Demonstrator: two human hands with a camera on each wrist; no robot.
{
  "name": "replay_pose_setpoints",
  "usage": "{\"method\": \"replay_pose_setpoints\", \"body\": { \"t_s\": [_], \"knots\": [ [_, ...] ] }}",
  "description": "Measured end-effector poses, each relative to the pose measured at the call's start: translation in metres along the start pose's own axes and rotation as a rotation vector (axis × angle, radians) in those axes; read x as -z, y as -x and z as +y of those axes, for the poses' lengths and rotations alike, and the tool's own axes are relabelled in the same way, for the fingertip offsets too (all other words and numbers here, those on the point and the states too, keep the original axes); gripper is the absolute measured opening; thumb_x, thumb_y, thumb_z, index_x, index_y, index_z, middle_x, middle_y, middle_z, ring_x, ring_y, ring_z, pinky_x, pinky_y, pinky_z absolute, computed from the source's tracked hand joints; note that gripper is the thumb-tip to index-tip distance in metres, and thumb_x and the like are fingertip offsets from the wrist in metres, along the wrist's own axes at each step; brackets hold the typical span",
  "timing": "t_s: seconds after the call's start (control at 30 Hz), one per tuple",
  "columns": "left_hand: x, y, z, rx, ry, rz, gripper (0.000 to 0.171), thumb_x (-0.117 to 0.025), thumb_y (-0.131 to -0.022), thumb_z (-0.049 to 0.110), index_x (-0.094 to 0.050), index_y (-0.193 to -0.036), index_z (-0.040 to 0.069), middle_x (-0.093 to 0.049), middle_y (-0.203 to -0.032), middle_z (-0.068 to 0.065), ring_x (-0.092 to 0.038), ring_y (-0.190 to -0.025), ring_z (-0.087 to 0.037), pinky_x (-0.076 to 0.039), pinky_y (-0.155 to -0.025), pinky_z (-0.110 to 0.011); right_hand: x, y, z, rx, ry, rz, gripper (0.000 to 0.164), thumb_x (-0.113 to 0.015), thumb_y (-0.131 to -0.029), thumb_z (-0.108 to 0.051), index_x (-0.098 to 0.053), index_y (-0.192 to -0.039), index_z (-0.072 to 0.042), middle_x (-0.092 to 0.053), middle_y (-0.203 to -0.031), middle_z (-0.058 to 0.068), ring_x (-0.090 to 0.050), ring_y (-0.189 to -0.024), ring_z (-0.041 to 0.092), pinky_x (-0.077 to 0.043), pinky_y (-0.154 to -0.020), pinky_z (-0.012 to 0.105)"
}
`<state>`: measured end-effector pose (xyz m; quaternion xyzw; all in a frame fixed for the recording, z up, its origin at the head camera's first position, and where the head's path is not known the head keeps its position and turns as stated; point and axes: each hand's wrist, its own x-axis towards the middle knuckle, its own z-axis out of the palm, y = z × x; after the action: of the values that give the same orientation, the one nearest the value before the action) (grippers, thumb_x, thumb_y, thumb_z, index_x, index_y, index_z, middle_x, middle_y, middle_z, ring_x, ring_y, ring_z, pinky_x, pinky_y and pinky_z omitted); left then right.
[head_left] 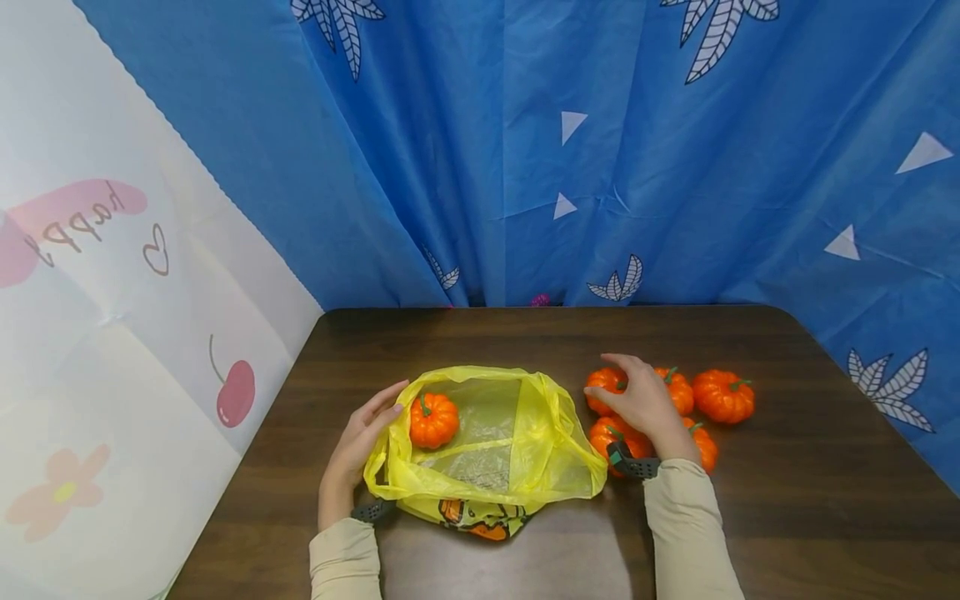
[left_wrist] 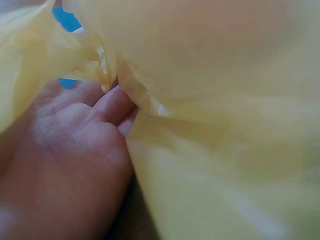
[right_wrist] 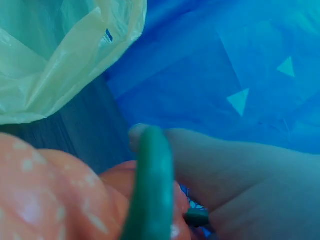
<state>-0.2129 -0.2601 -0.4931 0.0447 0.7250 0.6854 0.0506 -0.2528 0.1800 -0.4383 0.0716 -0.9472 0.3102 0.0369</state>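
Note:
A yellow plastic bag (head_left: 551, 450) sits mouth upward at the front middle of the table, one small orange pumpkin (head_left: 433, 421) inside at its left. My left hand (head_left: 358, 446) touches the bag's left rim, fingers fairly straight; in the left wrist view the plastic hides its fingertips. Over the cluster of pumpkins at the right is my right hand (head_left: 643, 400), thumb and forefinger spread above the nearest back pumpkin (head_left: 602, 382). A green stem (right_wrist: 152, 185) and orange ribs (right_wrist: 45, 195) fill the lower part of the right wrist view, close to the thumb.
Several pumpkins lie together right of the bag, the outermost pumpkin (head_left: 722, 396) farthest right. Printed orange and black figures (head_left: 480, 518) show on the bag's front. A blue curtain (head_left: 465, 167) hangs behind the dark wooden table (head_left: 525, 333), with a white printed sheet (head_left: 112, 350) at the left.

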Motion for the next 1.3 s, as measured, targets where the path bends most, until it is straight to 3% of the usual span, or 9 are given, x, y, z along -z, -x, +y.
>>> {"method": "replay_pose_setpoints", "body": {
  "t_s": [0.37,0.67,1.3],
  "knots": [
    [0.0,0.001,0.0,0.008,-0.018,0.019,0.049,-0.057,-0.106,0.027,-0.049,-0.154,0.015,-0.044,-0.159,-0.009,-0.058,-0.123,-0.004,-0.052,-0.097,-0.021,0.003,0.001,0.002,-0.013,0.021,-0.061,0.074,-0.082,-0.087,-0.035,-0.053,-0.146,-0.001,-0.049,-0.15,0.029,-0.043,-0.136,0.054,-0.033,-0.114,0.068],
    [0.0,0.002,0.001,-0.006,-0.006,0.006,0.05,-0.057,-0.107,0.025,-0.048,-0.154,0.013,-0.044,-0.16,-0.009,-0.058,-0.125,-0.003,-0.052,-0.098,-0.02,0.002,0.0,0.004,-0.004,0.017,-0.028,0.069,-0.083,-0.086,-0.035,-0.059,-0.14,0.001,-0.053,-0.147,0.03,-0.046,-0.135,0.052,-0.035,-0.114,0.066],
    [-0.001,0.001,0.0,-0.003,-0.025,0.014,0.049,-0.057,-0.106,0.026,-0.049,-0.154,0.014,-0.044,-0.16,-0.009,-0.058,-0.124,-0.004,-0.052,-0.098,-0.02,0.004,0.001,-0.008,0.047,0.013,0.033,0.069,-0.081,-0.09,-0.033,-0.055,-0.145,0.002,-0.05,-0.151,0.026,-0.044,-0.137,0.051,-0.035,-0.113,0.067]
  ]
}}
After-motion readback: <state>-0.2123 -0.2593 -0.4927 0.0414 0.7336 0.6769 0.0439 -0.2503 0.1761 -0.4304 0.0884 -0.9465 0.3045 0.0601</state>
